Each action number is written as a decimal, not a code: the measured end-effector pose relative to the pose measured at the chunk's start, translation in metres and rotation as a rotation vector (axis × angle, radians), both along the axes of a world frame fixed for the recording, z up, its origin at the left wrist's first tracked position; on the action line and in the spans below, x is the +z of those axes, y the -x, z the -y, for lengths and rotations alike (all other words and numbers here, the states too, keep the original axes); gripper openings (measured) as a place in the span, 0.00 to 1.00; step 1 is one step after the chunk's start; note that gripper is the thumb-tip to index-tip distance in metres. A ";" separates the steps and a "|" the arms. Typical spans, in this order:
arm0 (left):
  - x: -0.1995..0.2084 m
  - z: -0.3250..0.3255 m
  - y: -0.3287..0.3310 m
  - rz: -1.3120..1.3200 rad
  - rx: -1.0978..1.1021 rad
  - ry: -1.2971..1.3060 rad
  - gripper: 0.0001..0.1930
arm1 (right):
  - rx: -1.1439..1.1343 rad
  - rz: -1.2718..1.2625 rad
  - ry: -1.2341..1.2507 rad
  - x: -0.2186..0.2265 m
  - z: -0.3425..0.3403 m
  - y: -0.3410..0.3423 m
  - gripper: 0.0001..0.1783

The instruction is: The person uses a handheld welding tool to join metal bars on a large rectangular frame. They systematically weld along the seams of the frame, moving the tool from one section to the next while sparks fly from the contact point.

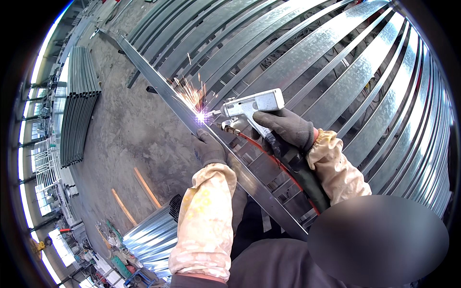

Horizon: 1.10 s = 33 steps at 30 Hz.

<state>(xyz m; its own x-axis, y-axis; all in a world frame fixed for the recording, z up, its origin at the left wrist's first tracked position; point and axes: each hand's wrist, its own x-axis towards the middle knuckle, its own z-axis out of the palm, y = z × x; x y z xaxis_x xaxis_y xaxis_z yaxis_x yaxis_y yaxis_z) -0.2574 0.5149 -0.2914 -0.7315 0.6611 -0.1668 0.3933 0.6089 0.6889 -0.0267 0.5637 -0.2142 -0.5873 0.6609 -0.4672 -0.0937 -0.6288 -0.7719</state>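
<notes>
Workshop floor (122, 139): bare grey concrete down the left half of the frame, with a stack of metal tubes (77, 122) at upper left and wooden strips (146, 187) at lower left.
Silver bars (326, 48): a great gleaming spread, bowed by the lens, all across the upper right.
Right hand (289, 127): grey glove, closed firmly round the grip of a white welding gun (261, 102), just right of centre.
Right arm: slanting up and left from the lower right, pale sleeve (338, 168) gathered at the wrist.
Left hand (210, 148): gloved too, fingers partly curled, touching a metal rail (249, 180) mid-frame; undersides hidden, so I can't tell whether it grips or merely rests.
Left arm: almost straight up from the bottom edge.
Gun's line: nozzle aimed left and slightly down, long axis tilted a little, back end high at the right.
Rail's line: one long diagonal, upper left to lower right.
Sparks (191, 93): what a burst! White-violet glare where nozzle meets rail, just above the left hand, orange streaks fanning up and left.
</notes>
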 end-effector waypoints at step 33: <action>0.009 -0.001 -0.003 0.126 0.023 0.073 0.35 | -0.072 0.012 0.084 0.011 0.027 -0.020 0.21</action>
<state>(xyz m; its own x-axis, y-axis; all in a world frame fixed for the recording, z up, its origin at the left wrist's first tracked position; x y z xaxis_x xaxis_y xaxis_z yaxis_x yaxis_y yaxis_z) -0.2546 0.5159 -0.2820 -0.7165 0.6270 -0.3059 0.2915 0.6674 0.6853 -0.0066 0.5367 -0.2032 -0.5339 0.6592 -0.5295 -0.1317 -0.6835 -0.7180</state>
